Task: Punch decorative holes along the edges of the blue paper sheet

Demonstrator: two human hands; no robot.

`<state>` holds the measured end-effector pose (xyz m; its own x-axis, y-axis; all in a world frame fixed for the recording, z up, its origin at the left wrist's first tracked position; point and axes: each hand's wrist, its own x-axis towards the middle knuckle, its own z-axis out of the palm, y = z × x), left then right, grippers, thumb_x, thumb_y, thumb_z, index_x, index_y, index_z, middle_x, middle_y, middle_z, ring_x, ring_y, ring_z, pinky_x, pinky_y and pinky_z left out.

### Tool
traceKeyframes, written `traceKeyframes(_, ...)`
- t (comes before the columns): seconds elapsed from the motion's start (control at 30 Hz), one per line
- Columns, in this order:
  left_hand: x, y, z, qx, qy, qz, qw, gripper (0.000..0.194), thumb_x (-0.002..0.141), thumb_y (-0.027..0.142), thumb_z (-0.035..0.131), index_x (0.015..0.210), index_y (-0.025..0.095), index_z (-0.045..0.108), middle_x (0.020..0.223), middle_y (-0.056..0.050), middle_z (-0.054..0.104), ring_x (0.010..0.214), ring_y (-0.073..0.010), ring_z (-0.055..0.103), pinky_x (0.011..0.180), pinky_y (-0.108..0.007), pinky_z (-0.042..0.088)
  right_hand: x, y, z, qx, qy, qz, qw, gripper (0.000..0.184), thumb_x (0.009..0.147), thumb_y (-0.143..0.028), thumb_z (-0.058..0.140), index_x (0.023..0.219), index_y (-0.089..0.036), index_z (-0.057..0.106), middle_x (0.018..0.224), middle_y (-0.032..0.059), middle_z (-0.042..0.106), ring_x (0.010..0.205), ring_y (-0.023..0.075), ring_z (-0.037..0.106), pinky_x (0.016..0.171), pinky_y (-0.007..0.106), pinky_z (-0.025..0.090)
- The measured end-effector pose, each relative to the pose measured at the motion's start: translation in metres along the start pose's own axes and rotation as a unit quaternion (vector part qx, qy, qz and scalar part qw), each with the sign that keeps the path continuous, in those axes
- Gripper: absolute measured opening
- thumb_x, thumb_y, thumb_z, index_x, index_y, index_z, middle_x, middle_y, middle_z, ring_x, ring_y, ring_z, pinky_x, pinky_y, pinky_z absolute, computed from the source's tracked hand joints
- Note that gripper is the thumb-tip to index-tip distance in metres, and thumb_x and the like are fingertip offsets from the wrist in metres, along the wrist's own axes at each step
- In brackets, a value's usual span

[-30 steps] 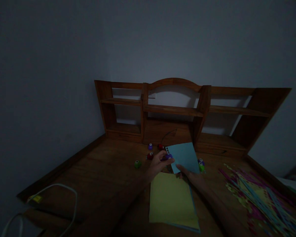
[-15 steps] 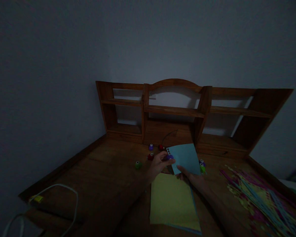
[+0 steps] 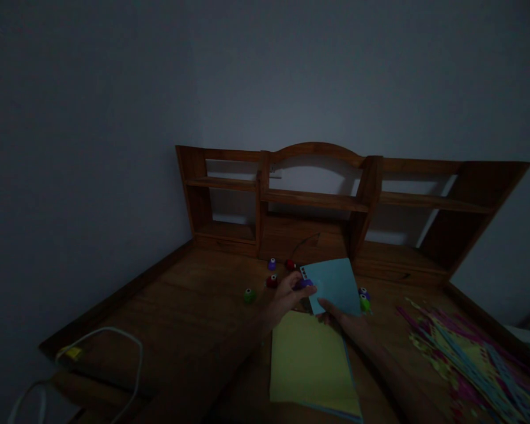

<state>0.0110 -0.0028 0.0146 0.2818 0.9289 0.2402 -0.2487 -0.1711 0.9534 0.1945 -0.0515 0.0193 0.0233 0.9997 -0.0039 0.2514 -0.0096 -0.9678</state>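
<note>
My left hand (image 3: 287,296) is closed around a small purple paper punch (image 3: 305,284) at the left edge of a light blue sheet (image 3: 335,285). A short row of dark holes runs along that edge near its upper corner. Between thumb and fingers, my right hand (image 3: 335,314) grips the lower edge of the sheet, which is raised and tilted. Below both hands lies a stack of paper with a yellow sheet (image 3: 311,362) on top. Dim light hides the exact contact between punch and sheet.
Around the hands stand a green punch (image 3: 249,295), red ones (image 3: 271,281) and purple ones (image 3: 272,264), each with a pale round spot. Colored paper strips (image 3: 472,359) are heaped at right. A wooden shelf (image 3: 313,200) backs the desk; a white cable (image 3: 136,353) curls at left.
The whole view has shifted slightly, so everything appears a little further right and down. Both hands keep their hold, with barely any movement against the sheet.
</note>
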Motion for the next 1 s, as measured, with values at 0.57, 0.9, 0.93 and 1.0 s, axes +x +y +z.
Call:
traceKeyframes(0.57,-0.003,-0.003,0.001,0.008,-0.05,0.005,0.999,0.037,0.07,0.034,0.081,0.097,0.016,0.064,0.096,-0.006,0.064,0.092,-0.0194,0.06,0.087,-0.033,0.045,0.008,0.012,-0.005,0.004,-0.009,-0.037,0.999,0.044,0.074,-0.059,0.067,0.059,-0.018,0.064,0.063,0.008,0.069,0.062,0.0229,0.065,0.068,0.032,0.05)
traceKeyframes(0.9,-0.005,-0.002,0.003,0.038,-0.047,0.006,0.998,0.038,0.07,0.041,0.079,0.094,0.015,0.063,0.096,-0.007,0.065,0.092,-0.0194,0.061,0.083,-0.031,0.048,0.006,0.009,-0.005,-0.018,0.019,-0.047,0.999,0.048,0.075,-0.062,0.063,0.052,-0.02,0.062,0.062,0.0068,0.07,0.065,0.0232,0.066,0.073,0.032,0.048)
traceKeyframes(0.93,-0.004,-0.002,0.003,0.039,-0.033,0.012,0.999,0.038,0.072,0.043,0.077,0.093,0.015,0.062,0.094,-0.006,0.064,0.089,-0.0188,0.062,0.08,-0.03,0.05,0.005,0.006,-0.005,-0.023,0.033,-0.033,0.999,0.048,0.075,-0.062,0.064,0.051,-0.02,0.061,0.062,0.0071,0.07,0.066,0.0236,0.066,0.074,0.032,0.048)
traceKeyframes(1.0,-0.001,-0.003,0.002,0.039,0.021,0.026,0.999,0.041,0.076,0.05,0.071,0.096,0.016,0.06,0.092,-0.005,0.064,0.082,-0.0167,0.063,0.072,-0.027,0.051,0.003,0.002,-0.007,-0.032,0.07,-0.012,0.997,0.051,0.074,-0.063,0.063,0.046,-0.021,0.059,0.062,0.0077,0.07,0.067,0.0242,0.066,0.076,0.033,0.048)
